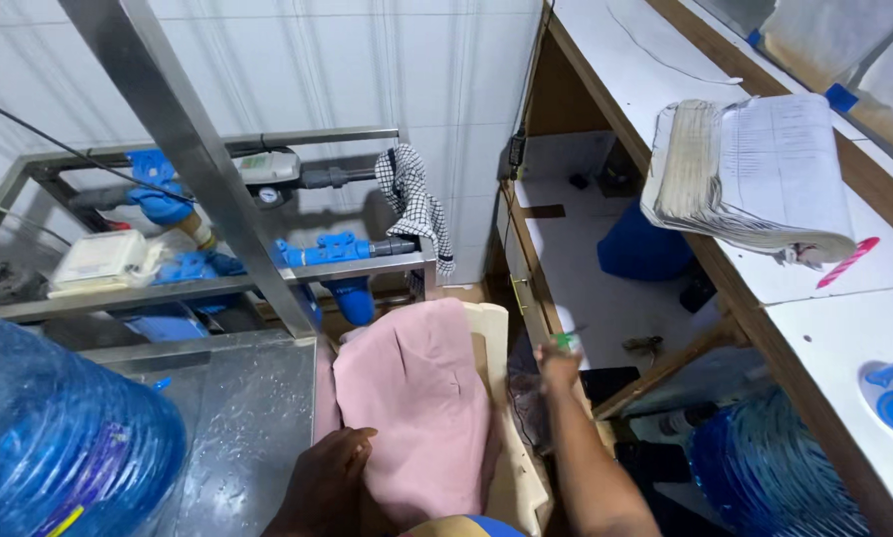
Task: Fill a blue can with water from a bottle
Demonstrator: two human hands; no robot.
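Lower left, closest to the lens: large blue water bottle (58, 438), cut off by the frame edge, beside a wet steel surface (237, 418). Bottom centre: left hand (329, 467), lying on the lower edge of a pink cloth (421, 408), fingers loosely curled, not clearly gripping. Drapes over a cream plastic piece (491, 328), centre frame. Right of centre: right hand (558, 366), stretched forward, pinching a small green-tipped object (567, 341); too small to identify. Judged stage: cloth steadied while the other arm reaches away. Calls next for a firmer hold before any lift of the cloth. Upper right: thick paper stack (755, 169) overhanging the counter. Hidden: whatever lies beneath the cloth, and the fingertips.
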